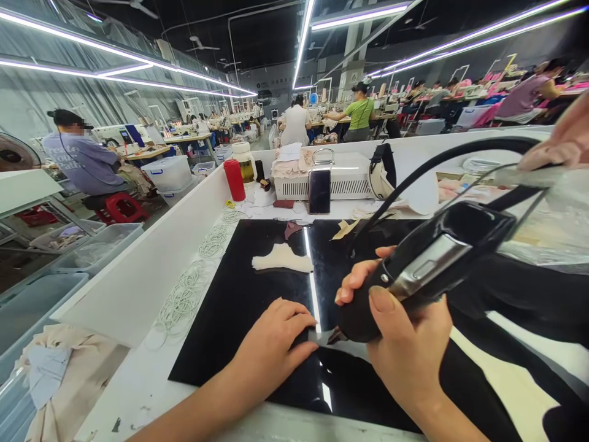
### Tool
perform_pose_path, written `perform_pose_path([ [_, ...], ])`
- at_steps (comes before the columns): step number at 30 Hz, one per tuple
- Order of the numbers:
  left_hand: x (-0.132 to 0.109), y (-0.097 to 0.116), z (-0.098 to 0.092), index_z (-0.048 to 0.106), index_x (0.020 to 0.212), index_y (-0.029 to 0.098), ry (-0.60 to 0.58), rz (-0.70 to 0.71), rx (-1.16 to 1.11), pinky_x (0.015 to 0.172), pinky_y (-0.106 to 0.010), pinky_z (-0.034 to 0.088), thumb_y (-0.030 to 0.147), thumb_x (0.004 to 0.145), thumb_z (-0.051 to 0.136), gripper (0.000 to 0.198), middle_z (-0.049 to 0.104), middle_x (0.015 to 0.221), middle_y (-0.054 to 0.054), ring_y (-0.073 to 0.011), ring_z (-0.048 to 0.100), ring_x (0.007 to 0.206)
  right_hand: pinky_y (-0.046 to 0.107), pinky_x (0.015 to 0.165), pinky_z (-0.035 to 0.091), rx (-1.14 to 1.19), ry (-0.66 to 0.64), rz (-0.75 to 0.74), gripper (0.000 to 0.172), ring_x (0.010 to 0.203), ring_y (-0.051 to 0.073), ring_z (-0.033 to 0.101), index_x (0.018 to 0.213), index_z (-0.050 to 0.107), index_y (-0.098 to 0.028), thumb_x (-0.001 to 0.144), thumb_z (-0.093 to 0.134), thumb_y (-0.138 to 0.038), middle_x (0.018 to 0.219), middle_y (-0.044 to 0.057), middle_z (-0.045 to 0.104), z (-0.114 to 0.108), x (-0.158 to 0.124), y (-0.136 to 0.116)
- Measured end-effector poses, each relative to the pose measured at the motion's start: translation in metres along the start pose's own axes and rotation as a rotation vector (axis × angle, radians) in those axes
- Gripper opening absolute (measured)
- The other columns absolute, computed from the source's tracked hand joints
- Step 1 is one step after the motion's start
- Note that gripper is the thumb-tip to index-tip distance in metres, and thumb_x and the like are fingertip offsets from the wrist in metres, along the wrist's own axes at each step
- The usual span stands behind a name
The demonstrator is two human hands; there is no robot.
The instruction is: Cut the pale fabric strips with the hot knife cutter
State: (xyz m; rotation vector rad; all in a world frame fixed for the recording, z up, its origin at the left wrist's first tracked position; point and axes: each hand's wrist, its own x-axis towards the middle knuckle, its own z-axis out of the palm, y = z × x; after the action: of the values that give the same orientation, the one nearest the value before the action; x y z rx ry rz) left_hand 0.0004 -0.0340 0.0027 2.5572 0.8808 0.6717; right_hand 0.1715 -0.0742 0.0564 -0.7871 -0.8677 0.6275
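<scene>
Gripping the black handheld tool (427, 261) with its silver panel, your right hand (405, 350) sits at three o'clock, taking the middle of the black glossy board (230, 301) as the centre of the dial. Its fingers and thumb are wrapped around the body, and the dark, narrow tip (337, 335) points down and toward nine o'clock, low over the board; you cannot tell whether it touches. Your left hand (276, 334) rests on the board at nine o'clock, fingers bent, with a narrow gap between thumb and forefinger. Something dark shows in that gap, but whether you hold it cannot be told. A black cable (497, 143) arcs over the tool toward two o'clock, where another person's blurred hand (564, 138) reaches in.

On the board, a cream piece (282, 259) lies at eleven o'clock, with a small maroon piece (292, 229) beyond it and a tan piece (346, 229) at twelve. Pale, shaped pieces (508, 377) lie amid dark material between three and four o'clock. Loose coils of pale cord (186, 291) cover the white surface (131, 393) between nine and ten. Past the board's far edge at twelve, a phone (319, 191) leans upright against a white vented box (350, 184); a red cup (234, 180) stands near eleven.
</scene>
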Motion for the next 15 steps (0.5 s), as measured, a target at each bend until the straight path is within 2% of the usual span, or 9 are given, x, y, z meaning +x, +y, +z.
perform_pose_path([
  [2,-0.0001,0.0017,-0.0004,0.069,0.114,0.022,-0.006,-0.015,-0.008,0.114,-0.049,0.047,0.015,0.084,0.083,0.034,0.070,0.116,-0.002,-0.0204,0.067,0.107,0.034,0.061,0.057,0.004,-0.013,-0.005,0.037,0.063,0.016,0.064,0.113,0.059,-0.029,0.086,0.081,-0.039,0.080,-0.004,0.068,0.0001,-0.0002,0.0011],
  [7,0.0002,0.0055,0.0014,0.071,0.100,0.021,-0.007,0.004,-0.026,0.114,-0.047,0.046,0.014,0.087,0.080,0.016,0.070,0.113,-0.001,-0.0192,0.067,0.107,0.033,0.062,0.057,0.015,-0.033,-0.005,0.038,0.064,0.016,0.064,0.115,0.058,-0.029,0.086,0.081,-0.038,0.083,-0.004,0.068,0.0000,-0.0011,0.0029],
  [15,-0.0004,0.0092,0.0013,0.072,0.098,0.021,-0.018,0.032,-0.033,0.105,-0.039,0.052,0.014,0.091,0.076,0.011,0.070,0.113,-0.001,-0.0182,0.066,0.107,0.032,0.062,0.058,0.029,-0.023,-0.004,0.034,0.063,0.015,0.065,0.109,0.059,-0.029,0.085,0.082,-0.039,0.083,-0.005,0.068,0.0033,-0.0019,0.0034],
])
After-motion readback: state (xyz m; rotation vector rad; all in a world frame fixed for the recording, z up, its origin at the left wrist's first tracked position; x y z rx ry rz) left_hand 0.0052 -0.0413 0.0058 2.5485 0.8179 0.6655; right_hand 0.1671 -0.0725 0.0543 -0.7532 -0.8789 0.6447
